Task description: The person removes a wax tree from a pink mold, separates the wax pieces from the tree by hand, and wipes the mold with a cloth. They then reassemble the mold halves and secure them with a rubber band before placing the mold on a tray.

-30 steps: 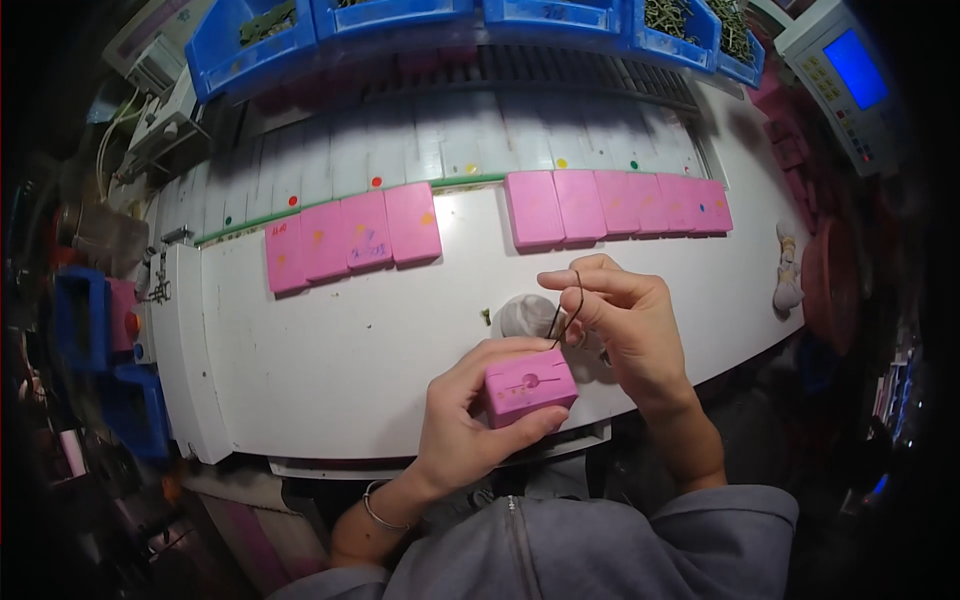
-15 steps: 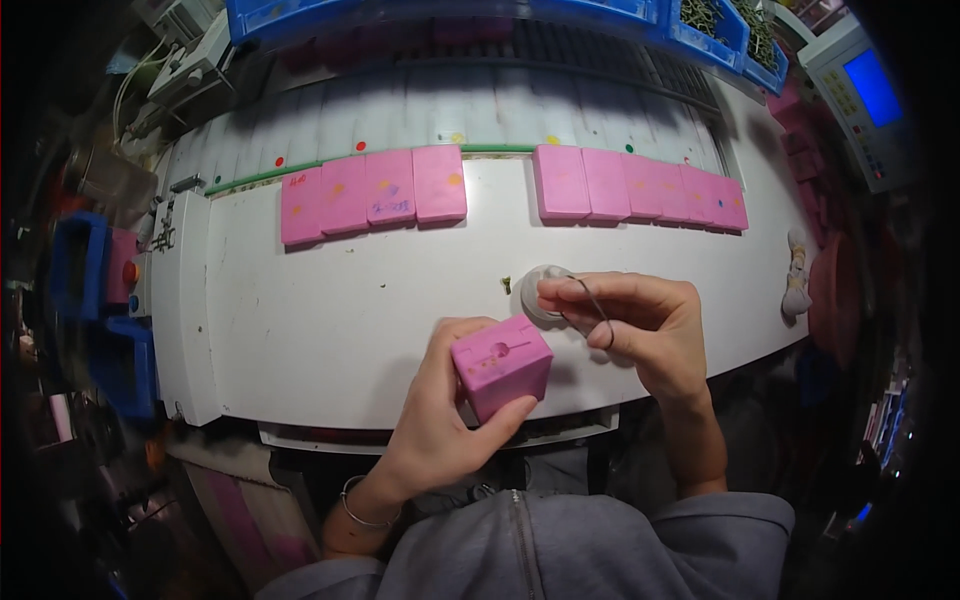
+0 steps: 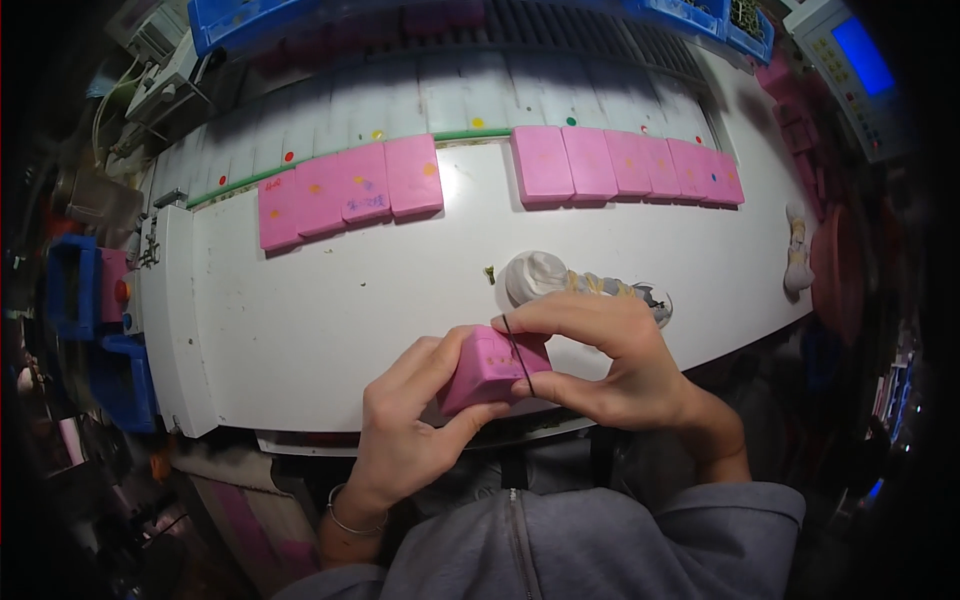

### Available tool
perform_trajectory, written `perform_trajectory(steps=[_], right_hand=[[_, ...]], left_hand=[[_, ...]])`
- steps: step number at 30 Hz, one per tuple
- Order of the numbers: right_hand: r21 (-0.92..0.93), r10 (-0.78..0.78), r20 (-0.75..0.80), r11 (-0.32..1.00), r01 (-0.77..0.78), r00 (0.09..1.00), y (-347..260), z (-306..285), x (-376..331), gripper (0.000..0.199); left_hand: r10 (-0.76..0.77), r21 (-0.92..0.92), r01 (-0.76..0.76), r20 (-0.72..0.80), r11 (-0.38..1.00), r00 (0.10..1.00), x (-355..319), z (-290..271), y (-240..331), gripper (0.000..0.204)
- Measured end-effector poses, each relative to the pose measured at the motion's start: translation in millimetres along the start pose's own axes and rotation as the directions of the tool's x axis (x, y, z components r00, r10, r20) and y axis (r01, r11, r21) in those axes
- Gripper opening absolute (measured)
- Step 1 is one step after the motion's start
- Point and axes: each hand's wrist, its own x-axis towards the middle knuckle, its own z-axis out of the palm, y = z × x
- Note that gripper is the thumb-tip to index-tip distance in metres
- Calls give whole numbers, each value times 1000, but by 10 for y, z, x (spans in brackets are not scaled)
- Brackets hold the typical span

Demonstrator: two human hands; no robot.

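the pink block point(image 3: 472, 382) sits just below the middle of the frame, clasped by my left hand point(image 3: 405, 415) from its left side, fingers above, thumb below; my right hand point(image 3: 630, 365) comes in from the right, pinching the thin black band point(image 3: 516, 352) with fingertips above and thumb below; the band lies steeply across the block's spotted end, from upper left to lower right, the right hand being nearer that end; the block's long axis is foreshortened, so i cannot tell its full run; nor can i tell whether the band passes round behind; a white bundle point(image 3: 537, 276) lies just beyond my right fingers, toward the frame's middle
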Motion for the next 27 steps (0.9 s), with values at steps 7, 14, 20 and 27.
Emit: perform_trajectory(steps=[7,14,20,27], right_hand=[[-117,-103,110,986,116,989,26,-1,56,37],[-154,-97,127,981,116,987,35,22,92,38],[-201,-57,165,975,90,985,-3,-15,128,40],[45,156,214,984,-170,964,46,-157,169,26]], left_hand=[[62,173,-86,135,981,989,31,-61,43,56],[74,266,-127,201,955,977,60,-95,66,55],[74,299,-127,184,946,980,102,-102,64,56],[110,211,-149,187,966,976,190,-208,-8,55]])
